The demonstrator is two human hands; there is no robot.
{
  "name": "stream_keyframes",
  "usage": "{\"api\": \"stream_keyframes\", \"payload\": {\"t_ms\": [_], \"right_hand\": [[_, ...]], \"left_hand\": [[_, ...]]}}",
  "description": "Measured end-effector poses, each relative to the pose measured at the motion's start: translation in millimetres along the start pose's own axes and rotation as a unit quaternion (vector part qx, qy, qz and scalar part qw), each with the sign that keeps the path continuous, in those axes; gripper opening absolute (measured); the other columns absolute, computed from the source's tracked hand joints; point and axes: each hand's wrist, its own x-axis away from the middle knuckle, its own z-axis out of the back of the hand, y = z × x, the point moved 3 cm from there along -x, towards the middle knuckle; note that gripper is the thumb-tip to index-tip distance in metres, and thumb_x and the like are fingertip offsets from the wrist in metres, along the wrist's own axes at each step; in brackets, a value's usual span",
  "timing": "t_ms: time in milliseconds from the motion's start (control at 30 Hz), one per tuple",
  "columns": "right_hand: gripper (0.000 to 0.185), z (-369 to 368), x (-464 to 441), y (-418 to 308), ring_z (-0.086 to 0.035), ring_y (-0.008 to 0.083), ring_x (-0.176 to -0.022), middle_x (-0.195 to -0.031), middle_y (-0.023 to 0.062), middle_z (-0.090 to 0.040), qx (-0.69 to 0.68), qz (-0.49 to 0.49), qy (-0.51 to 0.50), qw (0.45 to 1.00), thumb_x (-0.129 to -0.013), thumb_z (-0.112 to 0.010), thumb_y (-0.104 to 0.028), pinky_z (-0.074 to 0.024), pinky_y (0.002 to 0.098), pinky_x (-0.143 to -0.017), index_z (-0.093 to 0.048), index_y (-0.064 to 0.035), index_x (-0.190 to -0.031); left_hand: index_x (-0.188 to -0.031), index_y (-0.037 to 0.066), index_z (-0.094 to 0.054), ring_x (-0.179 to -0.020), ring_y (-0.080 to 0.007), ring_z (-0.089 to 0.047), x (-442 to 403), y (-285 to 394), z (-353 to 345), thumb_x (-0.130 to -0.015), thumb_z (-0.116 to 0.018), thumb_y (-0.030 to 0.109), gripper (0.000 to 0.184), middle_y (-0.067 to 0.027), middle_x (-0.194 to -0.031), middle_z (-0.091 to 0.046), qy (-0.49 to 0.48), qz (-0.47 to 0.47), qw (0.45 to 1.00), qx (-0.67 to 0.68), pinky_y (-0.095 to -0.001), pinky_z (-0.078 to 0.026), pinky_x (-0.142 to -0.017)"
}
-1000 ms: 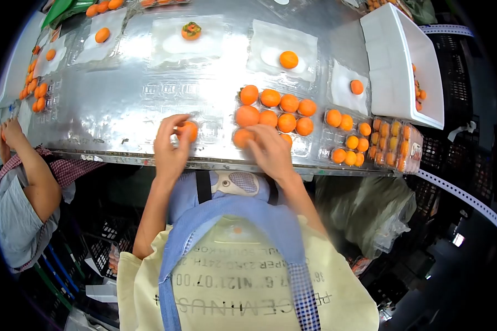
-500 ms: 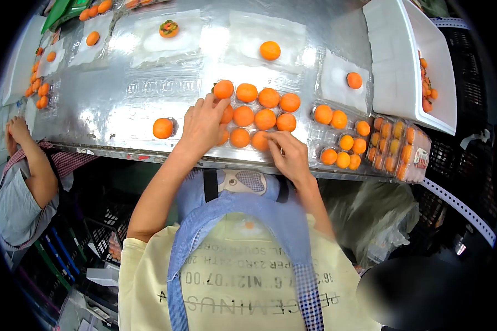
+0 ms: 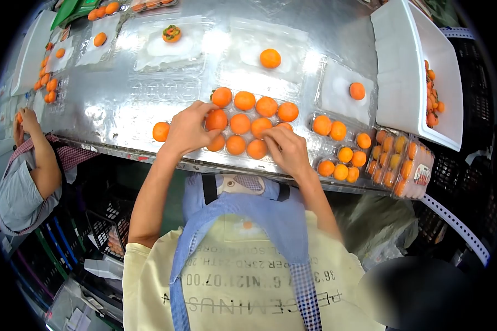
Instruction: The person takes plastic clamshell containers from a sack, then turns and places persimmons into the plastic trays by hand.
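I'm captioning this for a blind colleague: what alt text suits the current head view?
A person's left hand and right hand reach among rows of orange fruit on a metal table. A white box holding more fruit sits at right.

The fruits are orange, the shirt pale yellow, the strap blue-checked.

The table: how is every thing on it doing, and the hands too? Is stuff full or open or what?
Left hand: curved around a fruit, grip unclear
Right hand: fingers bent, over the big tray's near edge
Big tray: holding rows of fruit, partly hidden
Lone fruit: apart, beside the left hand
Small tray: partly filled
Leafy fruit: leafy end up
White box: open, fruit inside
Clear packs: filled
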Motion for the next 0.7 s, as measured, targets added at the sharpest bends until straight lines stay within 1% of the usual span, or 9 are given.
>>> {"api": "stream_keyframes", "payload": {"t_ms": [33, 100, 200, 233, 333, 433, 533, 633, 700], "right_hand": [[0.013, -0.5, -1.5, -0.9, -0.062, 0.0242, -0.069, -0.081, 0.0068, -0.064, -0.003, -0.001, 0.000, 1.000, -0.077, -0.063, -0.003, -0.0499, 0.0330, -0.056, -0.063, -0.0072, -0.089], [0.012, -2.5, -4.7, -2.0, -0.062, 0.0244, -0.069, -0.081, 0.0074, -0.064, -0.016, -0.005, -0.003, 1.000, -0.077, -0.063, -0.003, -0.0497, 0.0335, -0.057, -0.064, -0.0067, -0.089], [0.012, -7.8, -8.1, -5.4, -0.062, 0.0248, -0.070, -0.081, 0.0085, -0.064, -0.043, -0.018, -0.015, 0.999, -0.078, -0.063, -0.004, -0.0489, 0.0334, -0.058, -0.064, -0.0058, -0.089], [0.012, -9.9, -10.7, -8.2, -0.062, 0.0249, -0.070, -0.080, 0.0089, -0.064, -0.049, -0.022, -0.024, 0.998, -0.078, -0.063, -0.004, -0.0487, 0.0332, -0.059, -0.064, -0.0055, -0.089], [0.012, -18.0, -12.6, -8.8, -0.062, 0.0251, -0.070, -0.080, 0.0093, -0.063, -0.054, -0.019, -0.034, 0.998, -0.078, -0.063, -0.005, -0.0479, 0.0326, -0.060, -0.065, -0.0052, -0.089], [0.012, -19.4, -12.5, -8.9, -0.062, 0.0250, -0.070, -0.080, 0.0092, -0.063, -0.048, -0.013, -0.038, 0.998, -0.078, -0.062, -0.005, -0.0477, 0.0327, -0.059, -0.065, -0.0054, -0.090], [0.012, -18.8, -12.3, -10.0, -0.062, 0.0251, -0.070, -0.080, 0.0090, -0.063, -0.036, -0.002, -0.037, 0.999, -0.078, -0.062, -0.005, -0.0477, 0.0332, -0.059, -0.065, -0.0055, -0.090], [0.011, -19.7, -9.2, -7.1, -0.062, 0.0253, -0.070, -0.080, 0.0088, -0.063, -0.024, 0.002, -0.036, 0.999, -0.078, -0.062, -0.004, -0.0477, 0.0335, -0.059, -0.065, -0.0056, -0.089], [0.011, -18.9, -7.3, -6.5, -0.062, 0.0254, -0.070, -0.080, 0.0088, -0.063, -0.021, 0.001, -0.036, 0.999, -0.078, -0.062, -0.005, -0.0478, 0.0336, -0.060, -0.065, -0.0055, -0.089]], "left_hand": [[-0.107, 0.009, -0.062, -0.082, -0.0238, -0.062, 1.1, -11.3, -0.4, -0.068, -0.072, 0.011, 0.041, -0.0093, -0.097, -0.062, -0.007, 0.026, 0.997, 0.071, -0.0341, -0.051, -0.072], [-0.107, 0.008, -0.062, -0.080, -0.0195, -0.061, 2.3, -32.6, -2.8, -0.071, -0.071, 0.008, 0.038, -0.0074, -0.097, -0.062, -0.021, 0.075, 0.974, 0.213, -0.0314, -0.050, -0.072], [-0.106, 0.008, -0.063, -0.078, -0.0205, -0.062, 10.1, -24.9, -2.4, -0.072, -0.070, 0.011, 0.035, -0.0081, -0.100, -0.063, 0.048, 0.046, 0.988, 0.139, -0.0321, -0.051, -0.070], [-0.109, 0.010, -0.062, -0.079, -0.0205, -0.062, 10.3, -25.4, -7.9, -0.071, -0.072, 0.014, 0.040, -0.0080, -0.097, -0.063, 0.049, 0.023, 0.990, 0.133, -0.0321, -0.051, -0.070], [-0.111, 0.011, -0.060, -0.081, -0.0229, -0.062, 11.8, -7.5, -4.6, -0.070, -0.074, 0.017, 0.044, -0.0080, -0.094, -0.062, 0.067, 0.042, 0.991, 0.105, -0.0334, -0.051, -0.070], [-0.111, 0.012, -0.058, -0.082, -0.0263, -0.062, 9.8, -4.4, -8.3, -0.070, -0.074, 0.022, 0.045, -0.0092, -0.091, -0.061, 0.076, 0.021, 0.996, 0.037, -0.0361, -0.050, -0.071], [-0.111, 0.010, -0.058, -0.080, -0.0237, -0.062, 4.8, -0.1, -11.2, -0.069, -0.076, 0.023, 0.047, -0.0091, -0.092, -0.061, 0.079, 0.042, 0.996, 0.007, -0.0341, -0.050, -0.068], [-0.109, 0.005, -0.057, -0.082, -0.0262, -0.062, 4.7, -1.4, -21.5, -0.069, -0.077, 0.023, 0.048, -0.0095, -0.093, -0.062, 0.131, 0.062, 0.989, -0.025, -0.0363, -0.050, -0.068], [-0.107, 0.003, -0.058, -0.082, -0.0274, -0.062, 4.2, -0.2, -23.3, -0.068, -0.077, 0.022, 0.047, -0.0108, -0.093, -0.062, 0.126, 0.080, 0.988, -0.035, -0.0376, -0.050, -0.069]]}}
